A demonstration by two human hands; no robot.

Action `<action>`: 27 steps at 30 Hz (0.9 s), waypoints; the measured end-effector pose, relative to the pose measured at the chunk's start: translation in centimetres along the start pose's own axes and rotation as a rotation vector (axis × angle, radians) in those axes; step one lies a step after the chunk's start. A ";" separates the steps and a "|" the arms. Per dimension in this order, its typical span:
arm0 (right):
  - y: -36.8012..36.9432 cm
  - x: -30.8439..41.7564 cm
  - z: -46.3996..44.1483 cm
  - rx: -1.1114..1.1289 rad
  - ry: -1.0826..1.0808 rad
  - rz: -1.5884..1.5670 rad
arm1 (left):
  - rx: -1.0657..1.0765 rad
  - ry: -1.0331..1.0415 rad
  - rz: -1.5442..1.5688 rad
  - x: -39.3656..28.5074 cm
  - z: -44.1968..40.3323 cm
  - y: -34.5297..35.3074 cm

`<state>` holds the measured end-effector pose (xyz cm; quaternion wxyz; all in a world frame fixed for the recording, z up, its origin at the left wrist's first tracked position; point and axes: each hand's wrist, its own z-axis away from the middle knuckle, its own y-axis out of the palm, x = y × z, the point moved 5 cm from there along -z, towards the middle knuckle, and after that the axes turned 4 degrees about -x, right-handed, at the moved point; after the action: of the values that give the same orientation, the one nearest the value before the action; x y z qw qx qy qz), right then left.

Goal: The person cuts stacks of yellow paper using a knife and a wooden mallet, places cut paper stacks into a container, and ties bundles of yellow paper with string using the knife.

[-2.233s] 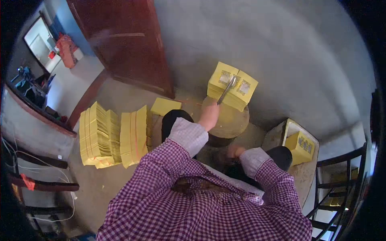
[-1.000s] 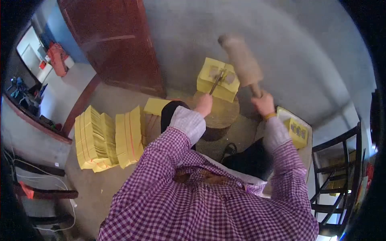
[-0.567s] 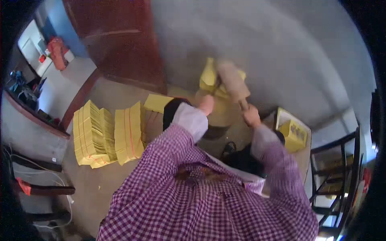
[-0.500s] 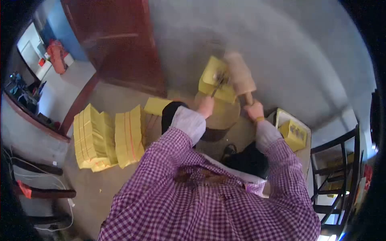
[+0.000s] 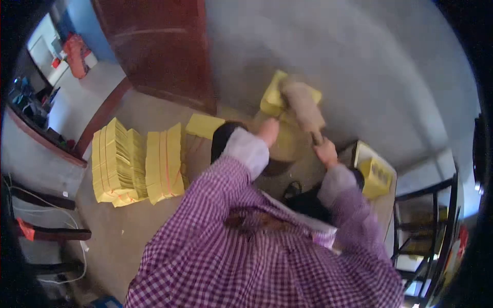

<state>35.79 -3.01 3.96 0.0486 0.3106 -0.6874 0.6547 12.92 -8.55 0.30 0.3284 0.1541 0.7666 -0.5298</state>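
Observation:
My right hand point(image 5: 325, 151) is wrapped round the handle of a wooden mallet point(image 5: 304, 107), whose thick head is blurred over a stack of yellow paper point(image 5: 273, 96). That stack sits on a round wooden block point(image 5: 290, 143) by the wall. Just left of the mallet, my left hand point(image 5: 269, 131) is closed at the near edge of the stack. It grips a thin metal punch, seen in the earlier view; the mallet and blur now hide most of the tool.
Tied bundles of yellow paper point(image 5: 165, 163) stand on the floor to the left, near a flat yellow stack point(image 5: 204, 126). At the right, a punched yellow stack point(image 5: 376, 177) rests in a pale tray point(image 5: 365, 153). A dark chair point(image 5: 426, 226) stands beyond. A red-brown door point(image 5: 159, 46) is ahead.
The mallet head has swung down and left over the punch and paper stack, covering the tool's metal end. The view has shifted slightly, and my left hand appears a little farther right.

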 end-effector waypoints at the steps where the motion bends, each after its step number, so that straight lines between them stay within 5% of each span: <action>1: 0.1 -3.3 1.5 0.013 0.035 0.007 | 0.037 -0.001 0.009 -0.4 2.2 1.2; 3: 0.1 -2.5 -5.3 -0.123 -0.497 0.398 | 0.022 -0.040 -0.027 -0.5 -0.6 -1.2; 5: -10.3 3.8 -3.5 -0.012 0.141 -0.479 | 0.096 -0.202 0.101 -0.3 1.1 -0.7; 8: -21.0 10.6 -4.9 -0.286 -0.186 -0.576 | 0.094 -0.328 0.196 1.6 -0.8 1.4; 9: -24.0 14.6 -3.7 -0.350 -0.107 -0.743 | 0.069 -0.305 0.167 2.2 -1.5 2.1; 12: -21.5 15.9 -5.4 -0.652 -0.371 -1.108 | 0.135 -0.306 0.167 1.0 -0.3 0.6; 15: -3.4 1.4 -6.2 -0.570 -0.304 -0.457 | -0.067 -0.104 0.146 1.6 -1.0 0.9; 17: 0.4 0.2 -2.2 -0.170 -0.055 -0.018 | 0.017 -0.168 0.178 2.6 -2.1 -0.2; 18: 0.5 -1.9 -0.9 0.067 0.169 -0.079 | 0.140 -0.233 0.226 2.4 -0.7 1.6; 19: -1.2 -0.6 -3.2 -0.008 -0.097 -0.020 | -0.026 -0.083 0.150 2.6 -0.8 1.2; 21: -5.7 -0.8 -3.9 -0.067 -0.106 -0.183 | 0.019 -0.128 0.211 3.4 -0.6 2.2; 22: -11.0 3.8 -4.7 -0.075 0.109 -0.425 | 0.051 -0.170 0.269 2.9 -1.1 1.4; 24: -16.7 6.9 -6.3 -0.356 -0.336 -0.181 | 0.178 -0.257 0.295 2.5 0.2 1.1; 25: -21.1 11.4 -4.8 -0.310 -0.066 -0.743 | 0.132 -0.241 0.236 2.5 -0.3 1.0; 27: -22.7 13.9 -5.7 -0.504 -0.191 -0.920 | 0.094 -0.238 0.175 3.0 -0.6 1.9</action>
<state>33.87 -1.63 31.10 0.3412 0.6169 -0.6174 0.3491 11.61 -7.58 -2.95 0.4544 0.1719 0.6801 -0.5490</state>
